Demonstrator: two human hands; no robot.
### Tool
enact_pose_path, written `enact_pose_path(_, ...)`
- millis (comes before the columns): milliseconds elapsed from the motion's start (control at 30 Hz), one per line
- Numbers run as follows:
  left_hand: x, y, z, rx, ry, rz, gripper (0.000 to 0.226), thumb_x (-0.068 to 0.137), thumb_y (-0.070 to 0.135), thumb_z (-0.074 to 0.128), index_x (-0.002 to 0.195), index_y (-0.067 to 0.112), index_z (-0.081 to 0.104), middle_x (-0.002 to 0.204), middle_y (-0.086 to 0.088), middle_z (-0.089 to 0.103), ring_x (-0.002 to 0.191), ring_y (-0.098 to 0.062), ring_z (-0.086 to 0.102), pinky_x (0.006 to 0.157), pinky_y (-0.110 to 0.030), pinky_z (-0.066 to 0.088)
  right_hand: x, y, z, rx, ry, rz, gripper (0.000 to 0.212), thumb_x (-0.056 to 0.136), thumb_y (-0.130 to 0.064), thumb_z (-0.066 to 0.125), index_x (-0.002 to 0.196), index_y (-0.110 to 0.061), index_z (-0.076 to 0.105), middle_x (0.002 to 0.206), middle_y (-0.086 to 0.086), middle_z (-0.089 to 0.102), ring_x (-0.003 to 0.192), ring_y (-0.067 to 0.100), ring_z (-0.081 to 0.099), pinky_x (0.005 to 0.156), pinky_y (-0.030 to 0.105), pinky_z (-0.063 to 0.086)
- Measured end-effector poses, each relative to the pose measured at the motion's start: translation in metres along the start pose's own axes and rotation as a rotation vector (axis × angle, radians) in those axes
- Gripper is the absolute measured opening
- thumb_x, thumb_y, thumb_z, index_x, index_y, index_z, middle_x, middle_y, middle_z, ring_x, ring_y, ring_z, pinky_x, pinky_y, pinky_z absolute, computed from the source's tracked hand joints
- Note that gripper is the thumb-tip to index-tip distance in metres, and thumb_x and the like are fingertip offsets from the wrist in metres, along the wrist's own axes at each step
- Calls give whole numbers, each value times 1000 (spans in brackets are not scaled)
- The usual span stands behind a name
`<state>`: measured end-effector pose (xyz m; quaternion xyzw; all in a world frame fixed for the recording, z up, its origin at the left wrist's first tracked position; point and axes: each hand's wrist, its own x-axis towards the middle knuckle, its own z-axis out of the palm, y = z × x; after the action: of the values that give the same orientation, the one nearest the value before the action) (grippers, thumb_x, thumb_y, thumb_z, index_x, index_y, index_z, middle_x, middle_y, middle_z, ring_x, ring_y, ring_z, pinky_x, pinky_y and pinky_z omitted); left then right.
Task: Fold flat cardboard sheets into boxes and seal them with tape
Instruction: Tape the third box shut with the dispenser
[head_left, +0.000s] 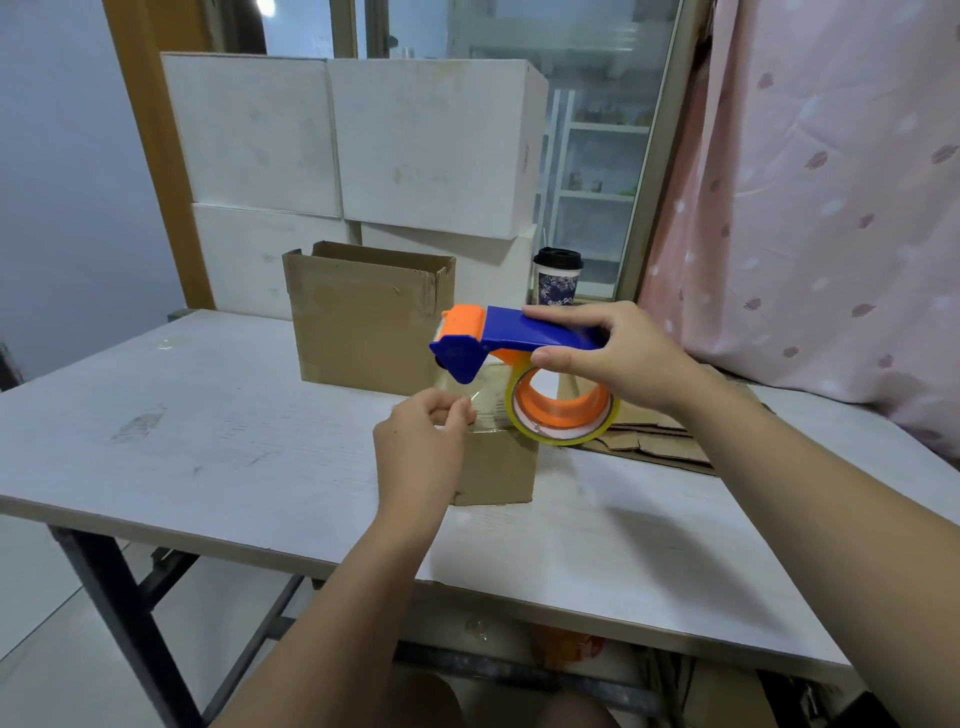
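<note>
I see my right hand (615, 353) wrapped round the blue handle of the dispenser (506, 332), thumb underneath and fingers over the top. It holds the tool in the air above the box (501, 467). The orange nose points left, toward the open box (363, 322). The roll (563, 410) hangs below the handle on its orange hub, and its lower rim is close over the box's right top edge; I cannot tell whether it touches.

My left hand (421, 447) sits at the box's top left edge, with the fingers curled and thumb and forefinger pinching the free end of the tape (457, 387). The clear strip runs from that pinch up to the dispenser's nose and looks faint against the cardboard.

The box stands near the middle of the table (208, 431), a little toward the near edge, with its top flaps down. The open box stands behind it, toward the far edge, flaps up. Flat sheets (660, 441) lie on the right side, just beside the box and partly behind my right forearm. A cup (558, 278) with a black lid stands at the far edge, right of the open box. White boxes (426, 145) are stacked behind it, and a pink curtain (805, 208) hangs along the right.
</note>
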<state>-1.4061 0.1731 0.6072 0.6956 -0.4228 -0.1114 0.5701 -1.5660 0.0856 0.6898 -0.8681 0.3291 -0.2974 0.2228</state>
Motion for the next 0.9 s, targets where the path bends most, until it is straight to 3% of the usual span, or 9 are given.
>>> enact_pose_path(133, 0, -1, 1, 11, -47, 4, 11, 93, 27, 57, 90, 23, 67, 85, 13, 62, 76, 2, 54, 55, -5, 34, 0, 6, -3, 19, -43, 24, 49, 74, -53, 69, 122, -47, 60, 113, -24, 62, 104, 0, 58, 93, 27, 45)
enact_pose_path(200, 0, -1, 1, -84, -51, -37, 13, 92, 25, 59, 85, 20, 69, 82, 9, 66, 77, -4, 57, 59, -14, 40, 0, 6, -4, 20, -59, 27, 45, 77, -48, 70, 121, -48, 60, 112, -27, 61, 103, -1, 57, 92, 24, 44)
enact_pose_path(333, 3, 0, 0, -288, -46, -160, 29, 87, 23, 60, 64, 6, 63, 72, -20, 59, 64, -17, 42, 62, -29, 38, 0, 2, -4, -48, -80, 5, 43, 79, -48, 69, 120, -49, 59, 111, -23, 60, 101, 4, 56, 90, 27, 46)
enact_pose_path(433, 3, -1, -2, -306, -4, -222, 44, 90, 26, 54, 47, 19, 61, 57, -5, 59, 61, -16, 43, 62, -31, 36, -2, 0, -1, -69, -62, -22, 43, 77, -55, 68, 118, -54, 56, 109, -21, 60, 102, 5, 55, 91, 29, 46)
enact_pose_path(567, 7, -2, -5, -243, 13, -205, 35, 94, 26, 49, 69, 9, 68, 73, -4, 69, 72, -18, 58, 69, -32, 45, -2, -2, 7, -69, -5, -44, 51, 67, -64, 63, 118, -56, 56, 109, -22, 60, 104, 2, 54, 92, 26, 44)
enact_pose_path(667, 11, -7, -5, -195, 13, -200, 38, 96, 29, 48, 67, 13, 65, 75, -1, 67, 75, -14, 60, 67, -28, 45, -3, -1, 10, 19, 26, -36, 58, 64, -61, 67, 120, -52, 56, 114, -29, 60, 107, -3, 56, 94, 24, 46)
enact_pose_path(800, 13, -14, -1, -136, -34, -210, 43, 95, 32, 50, 60, 11, 61, 68, -2, 65, 64, -12, 54, 59, -26, 41, -3, 2, 9, 66, 60, -18, 67, 57, -66, 66, 121, -49, 59, 111, -35, 59, 103, -10, 56, 90, 18, 45)
enact_pose_path(900, 14, -17, 1, -117, -63, -231, 45, 94, 34, 51, 65, 2, 61, 72, -17, 63, 59, -15, 48, 58, -27, 40, -3, 2, 9, 71, 66, -3, 63, 60, -64, 69, 120, -46, 61, 111, -32, 61, 103, -7, 57, 92, 23, 46)
